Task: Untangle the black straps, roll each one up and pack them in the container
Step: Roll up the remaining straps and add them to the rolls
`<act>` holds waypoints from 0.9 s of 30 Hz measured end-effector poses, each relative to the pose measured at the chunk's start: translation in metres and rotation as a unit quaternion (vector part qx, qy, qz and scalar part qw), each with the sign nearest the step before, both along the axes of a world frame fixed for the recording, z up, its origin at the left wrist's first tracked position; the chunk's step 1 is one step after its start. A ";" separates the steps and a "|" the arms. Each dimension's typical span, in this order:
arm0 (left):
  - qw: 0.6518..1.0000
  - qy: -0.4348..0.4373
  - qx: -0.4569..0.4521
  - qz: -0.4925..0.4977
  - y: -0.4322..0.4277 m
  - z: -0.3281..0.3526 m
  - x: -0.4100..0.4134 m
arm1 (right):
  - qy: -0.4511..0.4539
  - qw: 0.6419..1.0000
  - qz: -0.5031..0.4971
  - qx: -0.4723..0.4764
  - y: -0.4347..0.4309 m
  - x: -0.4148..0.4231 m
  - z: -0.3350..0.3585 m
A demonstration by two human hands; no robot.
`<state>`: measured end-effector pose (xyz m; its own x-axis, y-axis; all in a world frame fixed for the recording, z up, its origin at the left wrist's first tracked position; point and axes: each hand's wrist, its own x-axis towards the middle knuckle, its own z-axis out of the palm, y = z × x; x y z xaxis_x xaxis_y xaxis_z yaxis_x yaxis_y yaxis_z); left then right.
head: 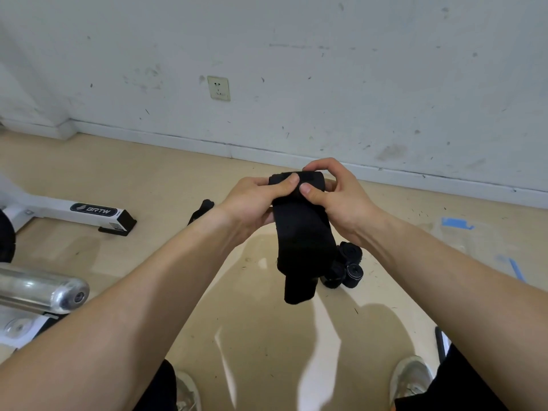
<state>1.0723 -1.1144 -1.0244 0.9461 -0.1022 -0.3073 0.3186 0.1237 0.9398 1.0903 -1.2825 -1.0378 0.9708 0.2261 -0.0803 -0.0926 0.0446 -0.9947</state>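
While the scuffed white wall (355,69) fills the upper half and the beige floor (252,336) the lower, a white BRTW exercise machine (74,212) with a chrome bar (44,289) sits at 9 o'clock. Two bare forearms reach in from 7 and 5 o'clock and meet just above centre.

The left hand (252,200) and the right hand (335,197) are each clamped on the top end of one black strap (302,232). The left thumb presses on the folded-over end, the right thumb meets it from the other side, and the right fingers curl over the top edge. The strap's long axis runs from 12 to 6 o'clock. Its turned-over end lies crosswise between the hands and its flat tail hangs free toward 6. Neither hand is nearer; they share that end evenly. Rolling on, I judge, means turning the top end down toward 6 to take up the tail.

A cluster of rolled straps (345,268) lies on the floor at 5 o'clock from the hands. Another loose strap end (201,212) shows at 9 o'clock, behind the left wrist. I cannot make out a container. A wall socket (218,88) sits at 11 o'clock.
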 end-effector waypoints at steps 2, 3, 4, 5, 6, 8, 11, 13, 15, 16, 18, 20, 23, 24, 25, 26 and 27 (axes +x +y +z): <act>1.000 -0.009 0.019 0.012 0.000 -0.003 0.000 | 0.001 1.000 0.003 -0.003 0.001 0.000 0.000; 0.999 -0.014 0.030 0.018 0.001 -0.004 0.001 | 0.009 1.000 0.009 0.003 0.001 0.000 0.001; 0.999 -0.018 0.042 0.023 0.002 -0.005 0.001 | 0.023 1.000 0.018 0.012 0.000 0.000 0.002; 0.998 -0.023 0.050 0.027 0.003 -0.005 0.002 | 0.042 0.999 0.026 0.020 0.000 0.000 0.003; 0.997 -0.031 0.057 0.031 0.004 -0.005 0.003 | 0.063 0.997 0.033 0.026 -0.001 0.001 0.004; 0.995 -0.054 0.078 0.041 0.006 -0.004 0.005 | 0.096 0.994 0.049 0.032 -0.002 0.001 0.007; 0.982 -0.103 0.148 0.049 0.009 -0.001 0.007 | 0.104 0.992 0.068 0.026 0.000 0.000 0.008; 0.973 -0.128 0.184 0.053 0.012 -0.001 0.008 | 0.109 0.991 0.067 0.036 0.001 0.000 0.009; 0.965 -0.152 0.206 0.050 0.014 -0.003 0.008 | 0.117 0.990 0.064 0.048 0.002 0.001 0.010; 0.962 -0.162 0.212 0.048 0.014 -0.004 0.008 | 0.119 0.990 0.062 0.052 0.002 0.002 0.011; 0.957 -0.180 0.223 0.045 0.014 -0.005 0.009 | 0.110 0.991 0.054 0.056 0.004 0.001 0.010; 0.951 -0.190 0.240 0.042 0.015 -0.007 0.010 | 0.087 0.993 0.046 0.059 0.005 0.001 0.007; 0.948 -0.192 0.253 0.040 0.015 -0.009 0.010 | 0.054 0.997 0.026 0.047 0.006 -0.001 0.002; 0.949 -0.188 0.250 0.038 0.015 -0.010 0.009 | 0.044 0.998 0.019 0.039 0.006 -0.001 0.000; 0.953 -0.181 0.242 0.035 0.014 -0.009 0.008 | 0.037 0.999 0.012 0.031 0.006 -0.001 0.000; 0.958 -0.170 0.227 0.032 0.012 -0.009 0.007 | 0.035 0.999 0.008 0.025 0.006 -0.001 -0.001; 0.965 -0.154 0.208 0.029 0.011 -0.008 0.006 | 0.033 0.999 0.006 0.021 0.006 -0.001 -0.002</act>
